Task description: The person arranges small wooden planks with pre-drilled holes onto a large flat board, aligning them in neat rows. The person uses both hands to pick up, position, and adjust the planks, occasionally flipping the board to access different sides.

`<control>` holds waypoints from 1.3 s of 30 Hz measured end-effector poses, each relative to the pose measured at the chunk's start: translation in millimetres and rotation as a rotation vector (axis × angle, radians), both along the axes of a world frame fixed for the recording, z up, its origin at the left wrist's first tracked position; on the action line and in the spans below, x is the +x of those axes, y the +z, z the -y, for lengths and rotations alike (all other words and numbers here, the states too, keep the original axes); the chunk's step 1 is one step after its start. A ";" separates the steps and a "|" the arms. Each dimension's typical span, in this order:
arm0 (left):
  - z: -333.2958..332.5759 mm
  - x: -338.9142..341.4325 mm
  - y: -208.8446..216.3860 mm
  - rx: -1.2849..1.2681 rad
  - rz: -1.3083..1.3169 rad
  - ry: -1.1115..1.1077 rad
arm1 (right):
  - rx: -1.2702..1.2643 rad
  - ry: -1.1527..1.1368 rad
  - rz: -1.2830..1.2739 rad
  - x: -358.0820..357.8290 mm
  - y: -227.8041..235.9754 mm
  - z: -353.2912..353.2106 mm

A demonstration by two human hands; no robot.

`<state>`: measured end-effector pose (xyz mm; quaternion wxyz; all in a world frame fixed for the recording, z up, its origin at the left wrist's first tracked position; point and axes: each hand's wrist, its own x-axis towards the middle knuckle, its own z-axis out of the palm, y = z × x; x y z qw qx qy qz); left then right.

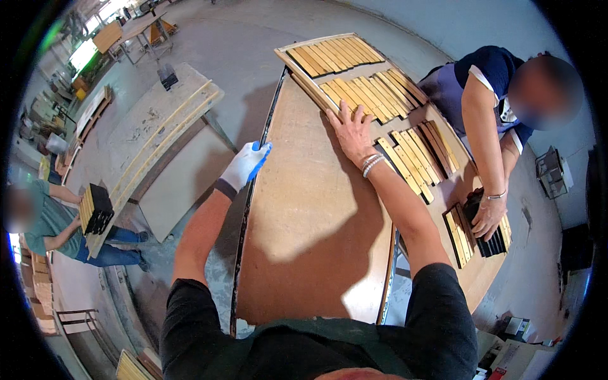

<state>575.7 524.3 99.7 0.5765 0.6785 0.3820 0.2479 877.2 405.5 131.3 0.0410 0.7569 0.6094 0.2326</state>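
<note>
My left hand [247,163], in a white glove with blue fingertips, is closed around the dark-trimmed left edge of a brown tabletop [310,228]. Bare and spread, my right hand [351,132] lies farther in, with a beaded bracelet at the wrist. Its thumb is by the near end of a long pale wooden strip [308,81], and its fingertips reach the ends of a row of yellow wooden slats [373,95]. A farther row of slats [335,54] lies beyond. Right of my forearm is another group of slats [415,158], unevenly lined up.
A co-worker at right handles a dark-sided stack of slats [494,237] beside a few loose slats [459,234]. At left, another person holds a slat bundle [96,209] by a grey worktable [158,120] carrying long strips. A farther table [139,25] stands at the back left.
</note>
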 end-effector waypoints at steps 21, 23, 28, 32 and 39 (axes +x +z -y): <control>30.7 -126.8 43.1 -0.139 -0.013 0.106 | 0.009 -0.051 0.000 4.4 -7.6 -17.1; 30.6 -134.4 45.7 -0.093 -0.085 0.125 | 0.007 -0.058 0.011 8.3 -4.9 -17.6; 14.6 -173.0 18.6 -0.137 -0.130 0.108 | 0.038 -0.063 0.088 4.3 -13.9 -18.1; 22.9 -202.8 13.8 -0.099 -0.038 0.113 | 0.060 -0.070 0.098 4.8 -23.4 -18.8; 23.4 -243.5 9.8 -0.106 -0.099 0.095 | 0.106 -0.078 0.038 -6.6 -43.4 -21.9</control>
